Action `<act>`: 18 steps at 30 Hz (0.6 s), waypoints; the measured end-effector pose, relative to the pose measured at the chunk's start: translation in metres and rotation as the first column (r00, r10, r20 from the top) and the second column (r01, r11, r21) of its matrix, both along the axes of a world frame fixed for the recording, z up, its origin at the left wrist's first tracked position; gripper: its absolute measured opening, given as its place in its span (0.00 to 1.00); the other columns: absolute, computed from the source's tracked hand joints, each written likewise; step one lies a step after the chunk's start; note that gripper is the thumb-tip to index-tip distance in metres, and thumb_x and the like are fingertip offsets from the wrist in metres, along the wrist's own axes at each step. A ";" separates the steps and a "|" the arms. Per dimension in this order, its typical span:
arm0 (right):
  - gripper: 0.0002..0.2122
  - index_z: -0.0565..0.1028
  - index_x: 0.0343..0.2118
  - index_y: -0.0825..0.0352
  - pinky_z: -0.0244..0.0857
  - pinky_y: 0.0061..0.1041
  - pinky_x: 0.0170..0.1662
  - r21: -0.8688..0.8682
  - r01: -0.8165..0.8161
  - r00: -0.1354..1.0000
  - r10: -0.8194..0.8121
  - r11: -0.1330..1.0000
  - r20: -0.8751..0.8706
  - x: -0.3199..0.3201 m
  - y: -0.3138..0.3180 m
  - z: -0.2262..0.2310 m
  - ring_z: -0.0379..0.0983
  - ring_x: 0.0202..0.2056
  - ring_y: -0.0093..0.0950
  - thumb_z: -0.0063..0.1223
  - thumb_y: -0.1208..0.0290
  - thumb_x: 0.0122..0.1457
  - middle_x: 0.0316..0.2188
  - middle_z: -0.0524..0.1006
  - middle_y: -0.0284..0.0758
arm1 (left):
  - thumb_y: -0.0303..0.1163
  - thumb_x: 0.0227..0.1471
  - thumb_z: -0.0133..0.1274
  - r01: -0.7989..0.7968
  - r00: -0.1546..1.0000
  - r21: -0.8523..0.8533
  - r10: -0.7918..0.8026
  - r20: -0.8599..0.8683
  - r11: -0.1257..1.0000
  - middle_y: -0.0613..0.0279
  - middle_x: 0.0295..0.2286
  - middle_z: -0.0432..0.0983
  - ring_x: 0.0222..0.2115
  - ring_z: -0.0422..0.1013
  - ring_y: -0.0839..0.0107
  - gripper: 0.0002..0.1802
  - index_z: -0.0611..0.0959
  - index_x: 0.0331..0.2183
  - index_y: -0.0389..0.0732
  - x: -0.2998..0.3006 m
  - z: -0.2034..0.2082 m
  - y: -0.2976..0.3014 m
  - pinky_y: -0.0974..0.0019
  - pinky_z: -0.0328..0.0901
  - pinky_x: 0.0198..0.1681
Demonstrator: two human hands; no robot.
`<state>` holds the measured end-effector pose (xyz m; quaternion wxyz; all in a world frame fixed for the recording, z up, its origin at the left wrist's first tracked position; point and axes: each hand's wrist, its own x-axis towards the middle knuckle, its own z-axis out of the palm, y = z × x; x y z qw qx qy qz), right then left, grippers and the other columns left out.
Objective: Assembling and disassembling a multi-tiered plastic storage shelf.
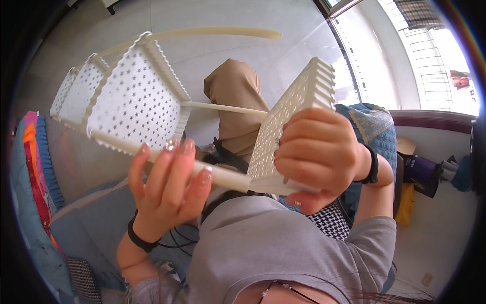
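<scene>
A cream plastic shelf rack lies tilted across my lap, its star-perforated trays (139, 91) stacked toward the far left. My left hand (169, 185) has its fingers closed around a thick cream tube (230, 178) along the rack's near side, close to the tube's end. Closed on the rim of another white perforated tray (283, 109), my right hand (321, 154) holds it tilted, with its corner by that tube end. A thin pole (228, 106) runs from the star trays to this tray. Another tube (217, 32) sticks out along the far side, its end free.
Tiled floor (172, 55) lies beyond my bent knee (235, 83). On the left are colourful folded bedding (35, 167) and a blue-grey cushioned seat (96, 218). A blue quilted cover (379, 131) and a purple bag (420, 172) stand at the right, below a bright window (435, 71).
</scene>
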<state>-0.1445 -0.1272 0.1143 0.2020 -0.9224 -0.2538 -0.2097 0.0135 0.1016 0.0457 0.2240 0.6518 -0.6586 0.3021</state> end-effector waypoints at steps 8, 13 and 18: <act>0.08 0.75 0.19 0.64 0.60 0.27 0.20 0.187 0.068 0.994 -0.083 0.980 0.074 0.032 -0.027 -0.003 0.65 0.15 0.28 0.52 0.66 0.49 0.13 0.70 0.32 | 0.33 0.47 0.60 0.291 0.909 0.452 -0.097 -0.405 0.843 0.54 0.46 0.71 0.49 0.68 0.57 0.22 0.76 0.45 0.39 0.011 -0.062 0.006 0.52 0.64 0.51; 0.07 0.75 0.20 0.67 0.59 0.27 0.18 0.181 0.081 0.990 -0.101 0.980 0.102 0.048 -0.033 0.001 0.64 0.13 0.29 0.51 0.70 0.49 0.14 0.72 0.35 | 0.33 0.44 0.58 0.382 0.887 0.435 -0.192 -0.419 0.816 0.64 0.30 0.69 0.33 0.68 0.65 0.19 0.76 0.40 0.41 0.014 -0.152 0.026 0.62 0.64 0.35; 0.11 0.75 0.21 0.72 0.63 0.22 0.19 0.288 0.120 0.975 -0.167 0.950 0.146 0.043 -0.037 0.014 0.71 0.17 0.28 0.46 0.70 0.52 0.18 0.75 0.39 | 0.28 0.44 0.54 0.286 0.957 0.299 -0.256 -0.137 0.911 0.70 0.21 0.61 0.21 0.63 0.73 0.12 0.76 0.36 0.45 0.040 -0.144 0.010 0.69 0.59 0.22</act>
